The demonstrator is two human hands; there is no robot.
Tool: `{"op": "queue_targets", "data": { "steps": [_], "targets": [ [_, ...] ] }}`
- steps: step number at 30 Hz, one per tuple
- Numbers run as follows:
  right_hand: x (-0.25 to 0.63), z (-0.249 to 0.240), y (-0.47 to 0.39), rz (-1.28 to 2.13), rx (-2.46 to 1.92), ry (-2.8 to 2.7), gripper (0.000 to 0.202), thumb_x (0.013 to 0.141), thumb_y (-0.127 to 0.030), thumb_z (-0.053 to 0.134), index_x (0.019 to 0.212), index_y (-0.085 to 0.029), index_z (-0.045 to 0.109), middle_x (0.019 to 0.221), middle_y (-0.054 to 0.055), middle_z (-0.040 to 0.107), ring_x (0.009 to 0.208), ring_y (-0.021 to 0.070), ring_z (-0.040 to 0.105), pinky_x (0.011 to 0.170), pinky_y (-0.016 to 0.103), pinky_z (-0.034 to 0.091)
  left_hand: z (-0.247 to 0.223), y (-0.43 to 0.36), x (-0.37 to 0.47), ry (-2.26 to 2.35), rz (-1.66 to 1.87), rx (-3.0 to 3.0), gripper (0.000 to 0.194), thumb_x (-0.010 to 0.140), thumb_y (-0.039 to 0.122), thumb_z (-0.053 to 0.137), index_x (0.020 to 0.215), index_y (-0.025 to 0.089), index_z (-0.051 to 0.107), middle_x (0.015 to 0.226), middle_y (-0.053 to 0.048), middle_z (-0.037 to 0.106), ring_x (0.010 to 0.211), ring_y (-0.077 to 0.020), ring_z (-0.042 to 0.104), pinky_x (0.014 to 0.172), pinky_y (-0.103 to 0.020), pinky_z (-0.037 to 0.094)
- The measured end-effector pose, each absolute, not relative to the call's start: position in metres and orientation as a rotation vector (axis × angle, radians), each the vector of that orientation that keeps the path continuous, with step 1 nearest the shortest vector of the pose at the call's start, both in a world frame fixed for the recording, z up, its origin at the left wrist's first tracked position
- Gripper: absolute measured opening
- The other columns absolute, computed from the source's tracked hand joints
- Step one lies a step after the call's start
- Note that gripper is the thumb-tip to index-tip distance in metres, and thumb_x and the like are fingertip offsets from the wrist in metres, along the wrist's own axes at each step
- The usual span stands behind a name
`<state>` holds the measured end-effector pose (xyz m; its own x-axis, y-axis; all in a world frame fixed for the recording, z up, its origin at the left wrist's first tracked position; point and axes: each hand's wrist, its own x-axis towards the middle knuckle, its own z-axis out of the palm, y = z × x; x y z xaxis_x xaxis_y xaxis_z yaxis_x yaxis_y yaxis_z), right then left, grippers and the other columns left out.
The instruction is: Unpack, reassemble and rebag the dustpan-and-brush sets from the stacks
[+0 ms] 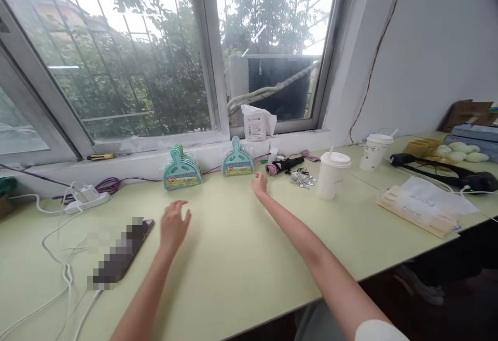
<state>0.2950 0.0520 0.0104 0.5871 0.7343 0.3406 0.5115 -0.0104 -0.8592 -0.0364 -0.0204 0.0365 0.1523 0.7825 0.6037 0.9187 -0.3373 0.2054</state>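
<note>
Two stacks of teal mini dustpan sets stand against the sill at the back of a pale green table (241, 247): a thicker left stack (181, 170) and a thinner right stack (237, 160). My right hand (259, 183) reaches far forward, fingers apart, just right of and below the right stack, holding nothing. Hovering over the table nearer to me, my left hand (174, 224) is open and empty, a short way below the left stack. A phone (123, 252) lies to its left.
A white power strip (86, 198) with cables lies at the left. Right of my hand are a folded umbrella (283, 165), two lidded paper cups (331, 174) (373, 151), a wooden board with paper (418, 203) and black headphones (447, 171). A wipes pack (256, 123) and a screwdriver (101, 156) rest on the sill.
</note>
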Motion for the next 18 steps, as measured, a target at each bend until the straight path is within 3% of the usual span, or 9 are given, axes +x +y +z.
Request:
{"op": "queue_targets", "data": {
  "steps": [6,13,18],
  "targets": [
    [0.314,0.028,0.122,0.170,-1.897,-1.020,0.039,0.079,-0.028,0.060,0.114,-0.015,0.051,0.122,0.017,0.055,0.116,0.0266,0.049,0.091,0.034,0.038,0.003,0.018,-0.008,-1.786,-1.135,-2.534,0.026,0.084,0.023,0.039,0.092,0.019,0.063,0.099,-0.009,0.062,0.097,-0.0228,0.058,0.087,-0.037,0.045],
    [0.315,0.021,0.145,0.038,-2.001,-1.067,0.016,0.089,-0.021,0.047,0.103,-0.017,0.055,0.111,0.015,0.061,0.103,0.0264,0.057,0.081,0.036,0.040,-0.004,0.025,-0.025,-1.933,-1.489,-2.501,0.026,0.084,0.028,0.038,0.088,0.020,0.062,0.101,-0.007,0.061,0.084,-0.0192,0.059,0.073,-0.034,0.048],
    [0.318,0.021,0.132,-0.136,-2.025,-1.283,0.026,0.092,-0.011,0.032,0.112,-0.016,0.049,0.100,0.015,0.062,0.091,0.0240,0.060,0.073,0.031,0.038,-0.002,0.025,-0.020,-1.900,-1.531,-2.513,0.025,0.082,0.026,0.039,0.086,0.021,0.063,0.098,-0.007,0.062,0.083,-0.0191,0.059,0.074,-0.034,0.047]
  ]
}}
